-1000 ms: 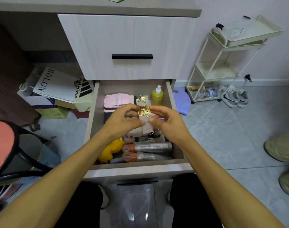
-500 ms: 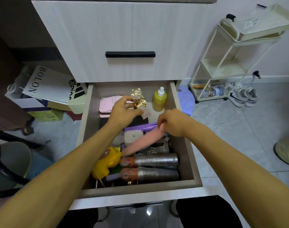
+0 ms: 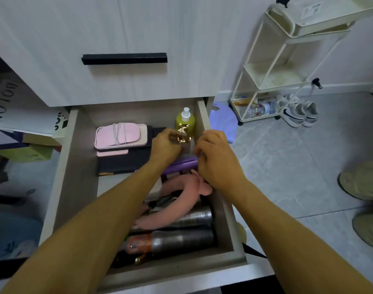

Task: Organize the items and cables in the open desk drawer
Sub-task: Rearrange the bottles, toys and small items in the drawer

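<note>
Both hands worked at the back right corner of the open drawer [image 3: 74, 158]: the left hand [image 3: 165, 144] pinched a small gold-topped ornament [image 3: 183, 135] just in front of the yellow bottle [image 3: 185, 122], while the right hand [image 3: 215, 153] hovered curled just beside it, whether holding anything could not be told. The ornament would best be set down upright and steadied before release, since its narrow base looked likely to tip against the bottle. The pink pouch [image 3: 121, 135] lay to the left, the metal flasks [image 3: 181, 238] nearer the front.

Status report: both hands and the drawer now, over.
Left hand grips small gold figurine. Right hand curled, grip unclear. Yellow bottle directly behind.
</note>
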Available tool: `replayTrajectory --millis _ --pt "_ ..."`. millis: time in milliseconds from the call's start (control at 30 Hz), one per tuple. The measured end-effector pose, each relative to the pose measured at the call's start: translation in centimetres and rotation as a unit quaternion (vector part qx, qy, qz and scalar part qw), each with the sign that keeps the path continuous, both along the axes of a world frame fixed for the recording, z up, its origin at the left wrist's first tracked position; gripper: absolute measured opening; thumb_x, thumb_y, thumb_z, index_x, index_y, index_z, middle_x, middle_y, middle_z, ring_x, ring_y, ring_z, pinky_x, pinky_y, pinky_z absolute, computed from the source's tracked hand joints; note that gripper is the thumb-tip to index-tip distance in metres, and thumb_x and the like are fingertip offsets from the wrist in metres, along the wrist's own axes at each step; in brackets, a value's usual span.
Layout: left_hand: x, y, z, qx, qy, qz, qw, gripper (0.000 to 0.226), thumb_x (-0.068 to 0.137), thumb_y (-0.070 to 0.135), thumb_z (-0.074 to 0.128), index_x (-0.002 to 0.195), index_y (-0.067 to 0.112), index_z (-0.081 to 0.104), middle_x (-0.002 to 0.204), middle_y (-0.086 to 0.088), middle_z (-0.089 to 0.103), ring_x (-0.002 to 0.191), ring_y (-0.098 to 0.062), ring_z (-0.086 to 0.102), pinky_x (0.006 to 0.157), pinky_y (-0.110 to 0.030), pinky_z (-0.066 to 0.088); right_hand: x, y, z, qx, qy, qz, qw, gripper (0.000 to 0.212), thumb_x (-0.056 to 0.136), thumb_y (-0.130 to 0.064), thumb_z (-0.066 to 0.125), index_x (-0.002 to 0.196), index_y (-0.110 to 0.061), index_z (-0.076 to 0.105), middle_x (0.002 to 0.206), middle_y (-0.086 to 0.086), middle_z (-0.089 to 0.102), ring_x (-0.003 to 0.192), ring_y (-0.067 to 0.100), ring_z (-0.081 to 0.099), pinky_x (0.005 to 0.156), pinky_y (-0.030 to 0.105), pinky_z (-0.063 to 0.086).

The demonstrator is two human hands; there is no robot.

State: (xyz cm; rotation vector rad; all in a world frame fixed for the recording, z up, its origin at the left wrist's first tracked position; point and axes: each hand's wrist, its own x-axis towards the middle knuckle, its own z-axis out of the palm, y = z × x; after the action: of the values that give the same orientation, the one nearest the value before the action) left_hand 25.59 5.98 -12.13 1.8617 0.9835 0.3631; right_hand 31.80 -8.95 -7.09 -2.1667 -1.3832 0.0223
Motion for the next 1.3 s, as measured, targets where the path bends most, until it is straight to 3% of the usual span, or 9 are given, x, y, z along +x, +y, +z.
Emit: replayTrajectory --millis 133,267,367,567,667,733,833,1033,1300 --pt "0.7 -0.7 -0.4 -0.010 0.015 0.029 0.999 0.030 0.078 0.009 0.074 0.105 0.008 0.062 0.099 -0.001 0.070 0.089 -0.013 0.063 0.063 -0.008 0.040 -0.4 -0.2 -0.1 0.038 0.028 -0.066 0.997 0.020 0.073 0.006 0.060 0.089 -0.006 0.064 0.109 0.009 0.051 0.099 0.021 0.048 0.073 0.021 0.039" --pt "1.0 -1.4 -0.3 0.004 0.028 0.015 0.999 0.021 0.079 0.020 0.077 0.074 0.019 0.057 0.083 -0.002 0.066 0.077 -0.015 0.060 0.065 -0.018 0.043 -0.5 -0.4 0.1 0.061 0.086 -0.114 0.988 0.028 0.076 0.002 0.057 0.102 -0.007 0.057 0.113 0.005 0.041 0.084 0.013 0.046 0.068 0.018 0.039" --pt "1.3 -1.2 -0.6 0.003 0.040 0.004 0.999 0.024 0.081 0.025 0.077 0.069 0.023 0.056 0.082 -0.002 0.065 0.081 -0.019 0.063 0.068 -0.023 0.045 -0.3 -0.3 0.0 0.067 0.084 -0.111 0.988 0.026 0.075 0.002 0.057 0.100 -0.006 0.057 0.111 0.005 0.041 0.083 0.014 0.047 0.069 0.017 0.038" --pt "0.5 -0.8 0.4 0.086 -0.030 -0.045 0.995 0.035 0.081 0.022 0.077 0.113 0.016 0.063 0.100 0.002 0.064 0.079 -0.006 0.061 0.070 -0.012 0.046 -0.1 -0.6 -0.3 0.076 0.078 -0.101 0.989 0.024 0.076 0.000 0.058 0.098 -0.006 0.058 0.113 0.007 0.041 0.090 0.019 0.052 0.071 0.021 0.044" --pt "0.8 -0.4 1.9 0.187 -0.049 -0.122 0.973 0.048 0.086 0.016 0.070 0.132 0.016 0.056 0.114 -0.007 0.058 0.088 -0.014 0.061 0.082 -0.021 0.050 0.1 -0.5 -0.5 0.077 0.076 -0.096 0.990 0.023 0.076 -0.002 0.059 0.098 -0.006 0.060 0.114 0.009 0.042 0.091 0.021 0.053 0.071 0.027 0.050" --pt "1.3 -0.1 2.4 0.227 -0.018 -0.161 0.960 0.046 0.088 0.016 0.067 0.133 0.015 0.057 0.121 -0.013 0.058 0.102 -0.024 0.059 0.090 -0.032 0.049 0.0 -0.6 -0.6 0.074 0.075 -0.099 0.989 0.022 0.076 -0.002 0.059 0.098 -0.006 0.060 0.114 0.009 0.043 0.090 0.020 0.053 0.069 0.030 0.052" --pt "2.0 0.0 2.8 0.233 -0.011 -0.146 0.961 0.032 0.088 0.016 0.068 0.119 0.011 0.064 0.112 -0.012 0.061 0.093 -0.024 0.060 0.085 -0.037 0.052 -0.2 -0.5 -0.6 0.071 0.077 -0.104 0.989 0.022 0.077 -0.002 0.059 0.098 -0.008 0.061 0.115 0.007 0.043 0.091 0.018 0.052 0.070 0.032 0.053" --pt "2.8 -0.2 2.7 0.187 -0.011 -0.093 0.978 0.034 0.086 0.021 0.073 0.116 0.010 0.062 0.106 -0.008 0.065 0.083 -0.012 0.060 0.078 -0.024 0.050 0.2 -0.3 -0.6 0.070 0.082 -0.103 0.989 0.023 0.076 -0.003 0.058 0.098 -0.009 0.061 0.115 0.006 0.042 0.092 0.019 0.053 0.070 0.035 0.054" --pt "2.4 0.0 3.1 0.166 -0.012 -0.106 0.980 0.037 0.086 0.019 0.073 0.121 0.012 0.064 0.111 -0.010 0.068 0.095 -0.018 0.066 0.086 -0.027 0.052 0.1 -0.2 -0.8 0.071 0.086 -0.107 0.988 0.023 0.076 -0.003 0.057 0.098 -0.008 0.061 0.115 0.006 0.042 0.090 0.018 0.053 0.069 0.034 0.054"
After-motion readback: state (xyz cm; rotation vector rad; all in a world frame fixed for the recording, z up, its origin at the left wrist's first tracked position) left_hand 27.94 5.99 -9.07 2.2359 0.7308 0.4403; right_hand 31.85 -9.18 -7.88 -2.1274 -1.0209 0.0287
